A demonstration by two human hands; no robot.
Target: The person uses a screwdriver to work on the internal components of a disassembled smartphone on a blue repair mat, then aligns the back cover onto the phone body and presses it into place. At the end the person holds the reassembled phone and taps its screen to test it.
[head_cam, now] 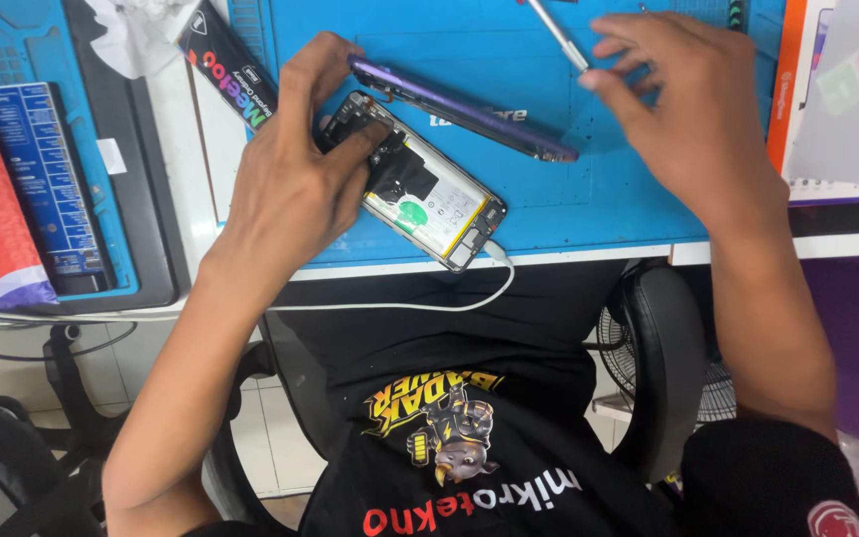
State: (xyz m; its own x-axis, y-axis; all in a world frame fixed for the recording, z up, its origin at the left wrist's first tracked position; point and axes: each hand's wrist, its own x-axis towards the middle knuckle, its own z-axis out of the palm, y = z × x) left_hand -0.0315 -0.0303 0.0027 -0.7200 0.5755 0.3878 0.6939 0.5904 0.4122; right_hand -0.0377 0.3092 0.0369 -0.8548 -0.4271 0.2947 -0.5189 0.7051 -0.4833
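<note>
Opened smartphone point(428, 194), its back off and its battery and circuit boards bare, lies tilted on the blue repair mat point(628, 214) near the table edge with a white cable point(429, 301) plugged into its lower end; it looks light, flat, stiff and fragile inside, so I judge the frame edges the safest place to hold it. Left hand point(295, 179) presses down on its upper end, fingers spread rather than clenched, touching the purple back cover point(459, 107) just behind, while right hand point(683, 94) hovers well apart, pinching a thin metal tool point(559, 35)
</note>
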